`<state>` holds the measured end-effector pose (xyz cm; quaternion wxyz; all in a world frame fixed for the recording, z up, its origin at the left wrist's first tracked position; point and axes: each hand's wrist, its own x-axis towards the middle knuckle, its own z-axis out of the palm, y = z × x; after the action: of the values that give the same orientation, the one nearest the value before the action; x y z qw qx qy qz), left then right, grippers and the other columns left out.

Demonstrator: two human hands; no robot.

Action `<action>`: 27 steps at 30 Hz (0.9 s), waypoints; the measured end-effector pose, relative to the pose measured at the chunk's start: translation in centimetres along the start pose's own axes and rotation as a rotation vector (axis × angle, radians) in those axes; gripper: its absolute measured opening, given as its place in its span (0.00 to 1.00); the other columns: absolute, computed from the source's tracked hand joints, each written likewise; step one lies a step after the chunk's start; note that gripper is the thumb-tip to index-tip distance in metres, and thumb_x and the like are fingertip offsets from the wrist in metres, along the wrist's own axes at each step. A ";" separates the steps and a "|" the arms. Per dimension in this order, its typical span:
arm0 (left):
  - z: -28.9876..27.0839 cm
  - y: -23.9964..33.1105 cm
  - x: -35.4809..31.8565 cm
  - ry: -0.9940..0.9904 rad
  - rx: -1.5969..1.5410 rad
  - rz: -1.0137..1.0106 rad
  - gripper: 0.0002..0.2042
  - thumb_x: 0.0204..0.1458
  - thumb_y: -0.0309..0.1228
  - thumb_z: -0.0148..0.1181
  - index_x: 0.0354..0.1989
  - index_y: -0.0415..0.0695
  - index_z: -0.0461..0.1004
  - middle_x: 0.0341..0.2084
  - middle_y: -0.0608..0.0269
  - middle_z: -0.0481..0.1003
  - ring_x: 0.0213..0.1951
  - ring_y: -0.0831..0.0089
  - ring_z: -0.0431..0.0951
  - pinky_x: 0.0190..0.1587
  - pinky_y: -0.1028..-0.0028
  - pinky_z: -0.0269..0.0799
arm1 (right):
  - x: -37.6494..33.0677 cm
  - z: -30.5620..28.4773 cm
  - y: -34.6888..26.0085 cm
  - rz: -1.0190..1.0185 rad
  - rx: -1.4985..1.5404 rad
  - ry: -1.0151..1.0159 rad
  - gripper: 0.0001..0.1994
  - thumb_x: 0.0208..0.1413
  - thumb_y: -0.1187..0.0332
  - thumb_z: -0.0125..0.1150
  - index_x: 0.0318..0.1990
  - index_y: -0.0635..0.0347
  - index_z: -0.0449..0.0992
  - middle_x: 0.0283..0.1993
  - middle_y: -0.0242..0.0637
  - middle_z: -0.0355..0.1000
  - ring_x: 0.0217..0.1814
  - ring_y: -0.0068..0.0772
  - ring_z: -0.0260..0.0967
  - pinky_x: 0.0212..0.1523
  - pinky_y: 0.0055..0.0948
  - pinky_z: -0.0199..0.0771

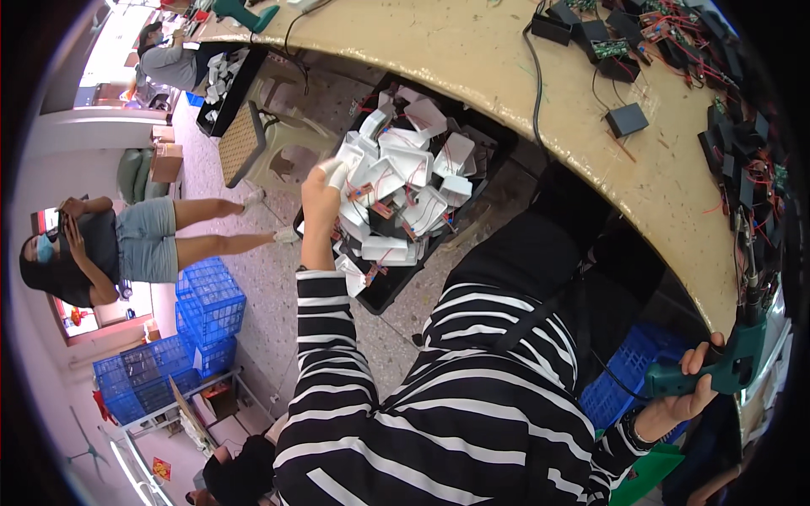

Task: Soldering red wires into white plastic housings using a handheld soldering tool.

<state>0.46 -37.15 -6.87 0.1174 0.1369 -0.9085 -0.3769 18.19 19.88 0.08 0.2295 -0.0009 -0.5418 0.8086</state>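
Note:
My left hand [322, 196] reaches down into a black bin [384, 291] on the floor, fingers closed on one of the white flat parts with red wires [403, 173] piled in it. My right hand [688, 392] grips the handle of a green electric screwdriver [732, 358] at the edge of the beige workbench [472, 51]. Both sleeves are black and white striped.
Black boxes and small circuit boards with red wires [666, 42] lie on the bench. Blue crates [198, 316] stand on the floor at left, another [629, 375] under the bench. One person stands at left [101, 244], another sits far back [169, 59]. A stool [253, 139] is near the bin.

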 end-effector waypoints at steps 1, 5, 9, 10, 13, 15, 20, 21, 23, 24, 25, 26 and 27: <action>0.4 -0.5 -0.1 0.026 -0.011 0.018 0.11 0.45 0.27 0.56 0.37 0.37 0.75 0.38 0.52 0.74 0.41 0.63 0.74 0.45 0.72 0.65 | -0.2 0.0 -0.1 0.008 -0.010 0.003 0.30 0.48 0.71 0.55 0.57 0.73 0.51 0.54 0.53 0.58 0.31 0.22 0.56 0.28 0.17 0.61; 0.8 0.0 -0.5 0.051 0.049 0.120 0.10 0.44 0.27 0.58 0.35 0.37 0.75 0.43 0.52 0.71 0.46 0.61 0.70 0.48 0.71 0.63 | -0.2 0.4 -0.1 0.035 -0.016 0.040 0.30 0.47 0.72 0.56 0.56 0.72 0.52 0.54 0.51 0.58 0.30 0.22 0.57 0.27 0.16 0.61; 0.9 -0.4 -0.4 0.066 0.044 0.105 0.09 0.42 0.26 0.60 0.34 0.38 0.76 0.43 0.53 0.71 0.46 0.61 0.70 0.48 0.71 0.63 | 0.3 0.7 0.2 0.034 -0.011 0.020 0.30 0.47 0.71 0.58 0.57 0.71 0.52 0.52 0.49 0.59 0.30 0.21 0.58 0.27 0.15 0.62; 1.0 0.4 -0.3 0.058 0.059 0.087 0.09 0.42 0.26 0.60 0.33 0.38 0.76 0.43 0.53 0.71 0.46 0.61 0.70 0.48 0.71 0.63 | 0.4 0.9 0.1 0.030 -0.015 0.025 0.31 0.47 0.70 0.58 0.57 0.71 0.52 0.51 0.49 0.60 0.30 0.21 0.58 0.26 0.14 0.62; 0.9 0.9 -0.1 0.061 0.069 0.064 0.08 0.42 0.25 0.60 0.32 0.38 0.76 0.43 0.54 0.71 0.46 0.62 0.70 0.48 0.71 0.63 | 0.7 0.9 0.2 0.048 0.002 0.010 0.31 0.47 0.70 0.58 0.57 0.71 0.52 0.51 0.49 0.59 0.30 0.21 0.59 0.25 0.14 0.62; 0.5 1.5 0.1 0.126 0.104 0.080 0.08 0.44 0.26 0.60 0.33 0.37 0.76 0.43 0.58 0.71 0.43 0.67 0.72 0.45 0.74 0.65 | 0.9 0.9 0.4 0.048 0.009 0.016 0.31 0.47 0.70 0.59 0.57 0.71 0.52 0.51 0.49 0.59 0.30 0.21 0.59 0.25 0.14 0.62; 1.0 5.1 2.3 0.289 0.224 0.329 0.15 0.45 0.25 0.59 0.43 0.35 0.71 0.41 0.54 0.71 0.41 0.66 0.72 0.45 0.72 0.65 | 1.3 0.5 0.7 0.069 0.031 0.029 0.32 0.47 0.69 0.60 0.57 0.71 0.52 0.51 0.49 0.59 0.30 0.21 0.59 0.25 0.14 0.62; 1.6 6.2 3.5 0.286 0.215 0.338 0.15 0.45 0.25 0.59 0.43 0.35 0.71 0.41 0.54 0.71 0.41 0.66 0.72 0.45 0.72 0.65 | 1.4 0.6 0.7 0.083 0.047 0.028 0.32 0.47 0.68 0.60 0.57 0.70 0.52 0.51 0.49 0.59 0.30 0.21 0.59 0.25 0.14 0.62; 3.0 11.1 6.0 0.271 -0.056 0.382 0.16 0.46 0.26 0.57 0.45 0.37 0.69 0.36 0.53 0.70 0.40 0.61 0.70 0.44 0.70 0.64 | 1.8 0.7 0.8 0.091 0.065 0.027 0.32 0.47 0.68 0.60 0.57 0.70 0.52 0.51 0.49 0.59 0.30 0.21 0.60 0.25 0.14 0.62; 3.8 13.2 7.9 0.249 -0.028 0.467 0.16 0.47 0.26 0.56 0.46 0.37 0.68 0.36 0.52 0.70 0.40 0.60 0.70 0.45 0.69 0.64 | 1.9 0.9 0.9 0.092 0.054 0.025 0.33 0.47 0.68 0.61 0.57 0.70 0.51 0.51 0.49 0.59 0.29 0.20 0.60 0.24 0.14 0.62; 4.6 15.3 10.0 0.226 0.002 0.551 0.16 0.48 0.26 0.55 0.47 0.37 0.68 0.36 0.51 0.70 0.40 0.59 0.70 0.45 0.68 0.64 | 2.1 1.1 1.0 0.095 0.044 0.022 0.33 0.47 0.68 0.61 0.57 0.70 0.51 0.51 0.49 0.59 0.29 0.20 0.60 0.24 0.14 0.62; 5.8 17.4 12.2 0.221 0.028 0.605 0.16 0.48 0.26 0.54 0.46 0.37 0.68 0.36 0.50 0.70 0.40 0.58 0.70 0.45 0.67 0.64 | 2.2 1.4 0.9 0.085 0.037 0.029 0.33 0.47 0.68 0.61 0.57 0.70 0.51 0.51 0.49 0.59 0.29 0.20 0.60 0.24 0.14 0.62; 6.5 19.1 14.5 0.223 0.062 0.658 0.15 0.48 0.27 0.54 0.46 0.37 0.68 0.36 0.49 0.70 0.40 0.57 0.71 0.45 0.66 0.65 | 2.3 1.8 0.6 0.090 0.030 0.043 0.33 0.47 0.68 0.61 0.57 0.69 0.51 0.51 0.49 0.59 0.29 0.21 0.61 0.24 0.14 0.63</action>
<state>-18.20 -24.77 3.95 0.3268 -0.1197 -0.8967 -0.2736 15.45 19.01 0.83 0.2046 -0.0393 -0.5241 0.8258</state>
